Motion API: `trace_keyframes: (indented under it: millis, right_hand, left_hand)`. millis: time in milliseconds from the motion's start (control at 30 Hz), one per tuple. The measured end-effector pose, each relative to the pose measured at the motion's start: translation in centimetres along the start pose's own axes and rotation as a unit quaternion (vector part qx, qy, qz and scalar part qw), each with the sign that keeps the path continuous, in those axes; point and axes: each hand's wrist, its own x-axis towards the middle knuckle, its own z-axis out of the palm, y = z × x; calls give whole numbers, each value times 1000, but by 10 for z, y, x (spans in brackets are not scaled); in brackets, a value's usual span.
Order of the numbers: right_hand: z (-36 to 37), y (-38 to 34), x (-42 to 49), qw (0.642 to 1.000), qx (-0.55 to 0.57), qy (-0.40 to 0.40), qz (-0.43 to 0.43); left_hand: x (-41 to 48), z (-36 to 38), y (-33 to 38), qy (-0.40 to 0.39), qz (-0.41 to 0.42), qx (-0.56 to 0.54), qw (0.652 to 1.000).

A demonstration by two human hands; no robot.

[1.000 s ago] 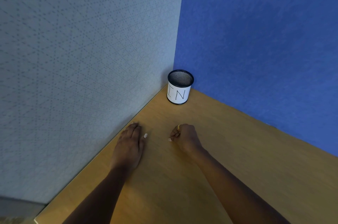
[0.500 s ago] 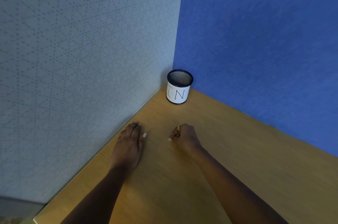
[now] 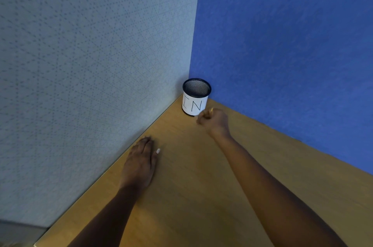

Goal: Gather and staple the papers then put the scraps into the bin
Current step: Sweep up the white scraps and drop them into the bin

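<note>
A: Bin [image 3: 194, 103] location?
B: Far corner of the desk [image 3: 201, 186], upright, at the junction of grey partition [image 3: 90, 65] and blue partition [image 3: 282, 45]. Black mesh, white label, "IN" visible.
A: Right hand [image 3: 215, 120]?
B: Curled into a fist, just in front of the bin's base, slightly blurred. Contents of the grip: cannot tell. Contact with the bin: cannot tell.
A: Left hand [image 3: 141, 163]?
B: Flat on the desk, palm down, fingers straight, near the left edge by the grey partition. Holding nothing.
</note>
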Motion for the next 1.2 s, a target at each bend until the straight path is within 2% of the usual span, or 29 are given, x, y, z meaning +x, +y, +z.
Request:
trace_keyframes:
  millis: [67, 200, 567, 833, 1100, 1200]
  right_hand:
    - [-5, -15, 13, 999, 14, 44, -25]
    - [-10, -33, 43, 991, -63, 87, -81]
    - [-3, -43, 73, 971, -200, 60, -113]
    - [-4, -42, 73, 981, -129, 90, -109]
    - [-9, -39, 64, 983, -100, 101, -115]
    - [-11, -42, 63, 980, -129, 87, -125]
  left_hand:
    - [0, 1, -1, -1, -2, 1, 1000]
    - [0, 1, -1, 1, -4, 3, 1000]
    - [-1, -1, 2, -5, -11, -8, 1000]
    - [0, 0, 3, -4, -10, -12, 1000]
    - [0, 1, 0, 4, -6, -11, 1000]
    - [-1, 2, 0, 4, -8, -8, 1000]
